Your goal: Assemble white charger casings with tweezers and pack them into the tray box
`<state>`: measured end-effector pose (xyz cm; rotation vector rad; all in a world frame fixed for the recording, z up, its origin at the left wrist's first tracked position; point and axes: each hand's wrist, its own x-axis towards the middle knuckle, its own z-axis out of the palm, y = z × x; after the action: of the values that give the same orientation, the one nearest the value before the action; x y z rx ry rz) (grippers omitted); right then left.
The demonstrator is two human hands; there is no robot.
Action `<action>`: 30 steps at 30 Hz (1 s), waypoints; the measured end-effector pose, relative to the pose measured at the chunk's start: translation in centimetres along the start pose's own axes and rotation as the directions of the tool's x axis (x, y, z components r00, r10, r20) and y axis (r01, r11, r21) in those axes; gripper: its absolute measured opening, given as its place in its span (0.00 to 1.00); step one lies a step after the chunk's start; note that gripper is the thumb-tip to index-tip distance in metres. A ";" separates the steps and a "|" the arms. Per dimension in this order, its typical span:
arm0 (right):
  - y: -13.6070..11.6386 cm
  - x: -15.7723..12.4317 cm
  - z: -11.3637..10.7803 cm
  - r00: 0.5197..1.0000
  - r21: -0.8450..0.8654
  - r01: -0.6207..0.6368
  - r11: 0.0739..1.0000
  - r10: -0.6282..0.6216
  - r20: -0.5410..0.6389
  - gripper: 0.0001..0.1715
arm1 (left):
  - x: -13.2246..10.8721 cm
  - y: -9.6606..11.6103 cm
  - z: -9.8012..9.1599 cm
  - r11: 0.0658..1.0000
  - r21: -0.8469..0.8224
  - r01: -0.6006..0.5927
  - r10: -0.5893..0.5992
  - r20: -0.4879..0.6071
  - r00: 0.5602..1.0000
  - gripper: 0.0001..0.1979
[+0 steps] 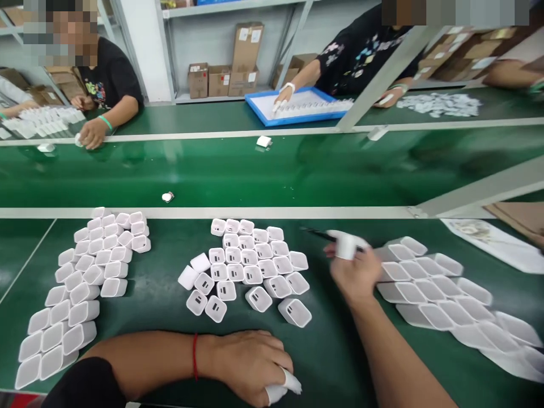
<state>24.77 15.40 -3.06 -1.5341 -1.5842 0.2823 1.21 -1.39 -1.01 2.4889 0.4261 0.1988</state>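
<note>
White cases stand in three groups on the green surface (157,306) in the head view: a middle group (233,255), a left group (79,277) and a right group (442,300), the last partly blurred. The right hand (355,269) is closed around a slim dark tool (318,233), which points toward the middle group without touching it; blur hides its exact kind. The left hand (259,362) is curled low, nearer the person than the middle group, with white covers (292,382) on its fingertips; whether it pinches anything, I cannot tell. Good handling here probably means keeping the tool's tip off the case walls, steadying one case at a time with the covered fingers, and not nudging the closely packed neighbours. Most middle cases have their open ends up and show dark slots in their floors; those at the left show plain white insides. Across the belt (221,175), a blue-rimmed tray (306,119) holds a row of white pieces (318,107), with a co-worker's hand (284,96) over it. The cardboard boxes (219,80) behind hide their contents.
</note>
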 end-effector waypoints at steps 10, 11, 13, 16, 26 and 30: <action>-2.1 0.0 -0.7 0.998 0.125 -0.061 0.990 0.057 0.034 0.32 | -0.3 0.1 0.3 1.000 -0.026 0.015 -0.017 -0.070 0.997 0.14; -2.1 0.0 -0.8 0.998 0.138 -0.068 0.988 0.066 0.014 0.32 | -0.3 0.2 0.3 1.000 -0.025 0.015 -0.017 -0.072 0.997 0.14; -1.9 0.1 -0.7 0.997 0.161 -0.080 0.984 0.082 -0.009 0.33 | -0.4 0.3 0.2 1.000 -0.021 0.014 -0.016 -0.067 0.998 0.15; -1.6 0.3 -0.5 0.994 0.183 -0.095 0.979 0.084 0.065 0.34 | -0.3 0.4 -0.2 1.000 -0.022 0.022 -0.023 -0.041 0.999 0.15; -1.3 0.3 -0.3 0.994 0.194 -0.100 0.976 0.088 0.068 0.32 | -0.2 0.6 -0.6 0.999 -0.023 0.023 -0.024 -0.031 0.999 0.15; -1.0 0.5 -0.1 0.993 0.191 -0.108 0.976 0.097 0.068 0.34 | -0.2 0.5 -0.4 1.000 -0.019 0.018 -0.019 -0.045 0.999 0.15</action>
<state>24.19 15.63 -2.06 -1.4679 -1.4774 0.5290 1.03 -1.62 -0.42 2.4652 0.4637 0.2514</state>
